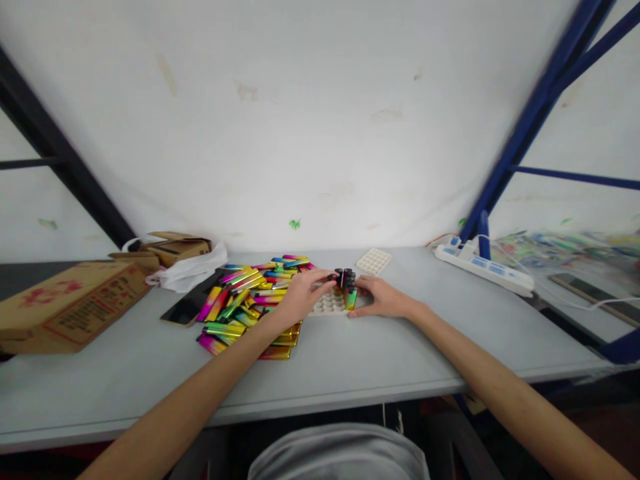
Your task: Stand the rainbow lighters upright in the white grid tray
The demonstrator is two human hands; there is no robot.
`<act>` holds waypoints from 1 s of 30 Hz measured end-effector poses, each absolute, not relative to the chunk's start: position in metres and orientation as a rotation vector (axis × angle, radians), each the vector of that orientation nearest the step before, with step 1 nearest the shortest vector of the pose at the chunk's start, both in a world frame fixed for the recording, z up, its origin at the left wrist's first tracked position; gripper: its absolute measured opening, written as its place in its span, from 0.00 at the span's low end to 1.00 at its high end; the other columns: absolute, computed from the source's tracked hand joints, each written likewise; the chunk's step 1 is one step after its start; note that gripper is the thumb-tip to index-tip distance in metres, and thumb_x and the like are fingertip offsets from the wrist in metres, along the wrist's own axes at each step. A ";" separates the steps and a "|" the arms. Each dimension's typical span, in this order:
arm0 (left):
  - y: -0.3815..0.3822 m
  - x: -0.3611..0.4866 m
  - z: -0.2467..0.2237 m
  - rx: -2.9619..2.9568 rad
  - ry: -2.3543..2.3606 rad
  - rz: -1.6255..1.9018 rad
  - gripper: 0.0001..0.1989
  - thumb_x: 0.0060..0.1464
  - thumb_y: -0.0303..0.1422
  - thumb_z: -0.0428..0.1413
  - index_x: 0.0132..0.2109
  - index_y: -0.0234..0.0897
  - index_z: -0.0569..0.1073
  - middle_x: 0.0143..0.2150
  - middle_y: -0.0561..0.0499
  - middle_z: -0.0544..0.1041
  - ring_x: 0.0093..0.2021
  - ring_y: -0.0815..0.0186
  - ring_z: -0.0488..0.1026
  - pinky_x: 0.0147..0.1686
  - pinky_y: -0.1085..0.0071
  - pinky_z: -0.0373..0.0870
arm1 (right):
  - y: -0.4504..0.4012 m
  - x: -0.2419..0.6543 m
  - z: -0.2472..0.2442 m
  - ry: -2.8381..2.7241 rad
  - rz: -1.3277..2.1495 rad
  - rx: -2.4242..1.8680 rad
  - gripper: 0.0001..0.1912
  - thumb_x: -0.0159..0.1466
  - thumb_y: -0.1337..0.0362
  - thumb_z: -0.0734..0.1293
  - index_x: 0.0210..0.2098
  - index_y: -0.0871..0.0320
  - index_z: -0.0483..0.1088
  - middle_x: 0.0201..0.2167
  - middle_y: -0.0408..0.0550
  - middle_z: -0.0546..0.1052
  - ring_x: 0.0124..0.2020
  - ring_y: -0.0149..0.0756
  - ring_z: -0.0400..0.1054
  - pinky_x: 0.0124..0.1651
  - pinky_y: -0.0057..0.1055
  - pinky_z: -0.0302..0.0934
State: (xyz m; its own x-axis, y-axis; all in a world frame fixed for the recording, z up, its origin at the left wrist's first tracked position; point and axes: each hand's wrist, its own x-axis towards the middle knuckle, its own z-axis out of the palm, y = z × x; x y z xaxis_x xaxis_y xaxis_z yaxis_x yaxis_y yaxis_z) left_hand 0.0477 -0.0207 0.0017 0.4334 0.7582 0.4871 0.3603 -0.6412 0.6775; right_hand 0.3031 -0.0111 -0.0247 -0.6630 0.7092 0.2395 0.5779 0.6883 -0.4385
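Note:
A white tray with rows of round holes lies on the table in front of me. Several lighters with black tops and shiny rainbow bodies stand upright along its right side. My left hand is over the tray's left part, its fingers pinching a lighter by its black top. At the right edge my right hand grips the tray, thumb near the front corner and fingers beside the standing lighters. Left of the tray spreads a loose pile of metallic rainbow lighters, partly behind my left forearm.
Another white holed tray lies farther back. On the left are a cardboard box, a white plastic bag and a dark flat panel. A white power strip sits at right by a blue metal post.

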 end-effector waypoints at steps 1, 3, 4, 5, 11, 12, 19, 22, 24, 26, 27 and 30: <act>-0.020 0.048 0.000 2.232 0.939 1.092 0.11 0.62 0.38 0.57 0.46 0.40 0.82 0.45 0.44 0.83 0.45 0.56 0.77 0.48 0.65 0.68 | -0.011 0.303 -0.025 -2.505 0.461 -1.004 0.32 0.57 0.42 0.75 0.48 0.61 0.73 0.35 0.48 0.72 0.35 0.39 0.65 0.39 0.32 0.60; -0.019 0.049 -0.001 2.278 0.926 1.069 0.11 0.62 0.37 0.57 0.46 0.41 0.82 0.45 0.44 0.83 0.46 0.55 0.77 0.50 0.64 0.69 | -0.011 0.303 -0.025 -2.503 0.457 -1.006 0.32 0.57 0.41 0.75 0.48 0.61 0.73 0.35 0.48 0.72 0.35 0.39 0.65 0.39 0.33 0.60; -0.018 0.049 -0.002 2.296 0.914 1.060 0.11 0.63 0.37 0.57 0.47 0.42 0.82 0.46 0.44 0.83 0.46 0.55 0.77 0.51 0.63 0.69 | -0.011 0.303 -0.025 -2.504 0.455 -1.005 0.33 0.57 0.41 0.75 0.49 0.61 0.73 0.36 0.48 0.73 0.35 0.40 0.66 0.39 0.33 0.60; -0.018 0.050 -0.002 2.313 0.898 1.056 0.12 0.63 0.37 0.57 0.48 0.42 0.82 0.46 0.44 0.83 0.47 0.55 0.77 0.52 0.63 0.69 | -0.011 0.303 -0.025 -2.507 0.455 -1.004 0.33 0.57 0.41 0.75 0.49 0.61 0.73 0.36 0.48 0.73 0.36 0.40 0.66 0.40 0.33 0.60; -0.016 0.056 -0.005 2.308 0.877 1.059 0.20 0.62 0.35 0.57 0.61 0.46 0.75 0.50 0.46 0.82 0.48 0.57 0.78 0.53 0.62 0.71 | -0.011 0.303 -0.025 -2.514 0.456 -1.013 0.34 0.57 0.42 0.75 0.51 0.61 0.72 0.37 0.49 0.74 0.36 0.40 0.66 0.40 0.33 0.60; -0.015 0.056 -0.005 2.283 0.895 1.056 0.23 0.61 0.35 0.57 0.63 0.47 0.74 0.48 0.46 0.82 0.46 0.57 0.79 0.52 0.63 0.72 | -0.011 0.303 -0.024 -2.515 0.457 -1.015 0.33 0.57 0.42 0.76 0.51 0.61 0.72 0.36 0.49 0.74 0.36 0.40 0.66 0.40 0.33 0.59; -0.018 0.052 -0.004 2.254 0.939 0.969 0.33 0.57 0.32 0.60 0.69 0.49 0.66 0.33 0.53 0.81 0.33 0.62 0.77 0.44 0.68 0.72 | -0.012 0.302 -0.023 -2.516 0.437 -1.018 0.31 0.58 0.42 0.75 0.47 0.61 0.72 0.35 0.48 0.73 0.35 0.39 0.65 0.38 0.33 0.59; -0.018 0.045 0.003 2.347 0.963 1.021 0.30 0.60 0.33 0.57 0.68 0.46 0.66 0.36 0.51 0.81 0.36 0.62 0.77 0.47 0.67 0.71 | -0.012 0.302 -0.022 -2.511 0.439 -1.018 0.32 0.57 0.42 0.75 0.48 0.61 0.72 0.36 0.49 0.73 0.35 0.40 0.66 0.38 0.33 0.59; -0.012 0.035 0.008 2.450 1.044 1.028 0.22 0.61 0.32 0.54 0.62 0.43 0.72 0.40 0.47 0.81 0.39 0.60 0.77 0.49 0.65 0.70 | -0.012 0.302 -0.022 -2.506 0.445 -1.027 0.32 0.57 0.42 0.76 0.48 0.61 0.72 0.36 0.49 0.73 0.34 0.39 0.65 0.38 0.33 0.59; -0.002 0.019 0.013 2.559 1.179 0.957 0.16 0.62 0.31 0.51 0.54 0.39 0.78 0.43 0.43 0.81 0.42 0.58 0.76 0.51 0.63 0.70 | -0.012 0.302 -0.023 -2.508 0.455 -1.033 0.32 0.57 0.42 0.76 0.48 0.61 0.72 0.35 0.48 0.73 0.34 0.39 0.65 0.37 0.33 0.59; 0.004 0.009 0.014 2.596 1.272 0.913 0.16 0.62 0.31 0.51 0.51 0.38 0.79 0.44 0.42 0.81 0.44 0.56 0.76 0.52 0.61 0.69 | -0.012 0.302 -0.023 -2.509 0.460 -1.034 0.32 0.57 0.42 0.76 0.47 0.61 0.73 0.35 0.48 0.73 0.34 0.39 0.65 0.37 0.33 0.59; 0.023 -0.024 0.015 2.659 1.519 0.819 0.17 0.61 0.31 0.49 0.49 0.35 0.80 0.45 0.38 0.81 0.48 0.51 0.76 0.55 0.57 0.68 | -0.011 0.302 -0.023 -2.509 0.463 -1.039 0.32 0.57 0.42 0.76 0.47 0.62 0.73 0.35 0.48 0.73 0.33 0.38 0.65 0.37 0.33 0.59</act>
